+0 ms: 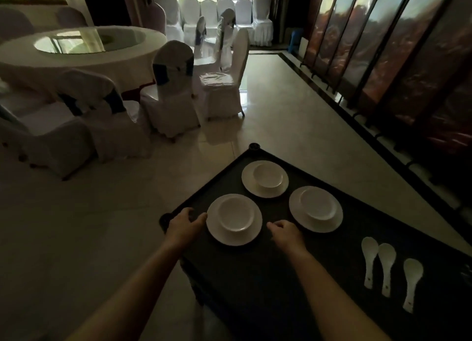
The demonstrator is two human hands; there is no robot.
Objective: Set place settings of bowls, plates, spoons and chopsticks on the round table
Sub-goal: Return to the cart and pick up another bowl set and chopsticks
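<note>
A black cart top (pixel 268 276) carries three white plates, each with a white bowl on it. The nearest plate (pixel 222 236) holds a bowl (pixel 236 214); my left hand (pixel 185 223) touches its left rim, fingers spread. On the cart just right of that plate rests my right hand (pixel 284 232), fingers apart, holding nothing. Two more plates (pixel 249 184) (pixel 329 224) sit further back and to the right. Three white spoons (pixel 369 261) (pixel 387 268) (pixel 411 282) lie at the cart's right. The round table (pixel 84 64) stands far left with a glass turntable (pixel 89 40).
White-covered chairs (pixel 171 92) (pixel 224 77) ring the table, between it and the cart. More chairs (pixel 212 13) line the back window. A dark folding screen (pixel 398 59) runs along the right. Pale tiled floor (pixel 102 213) lies left of the cart.
</note>
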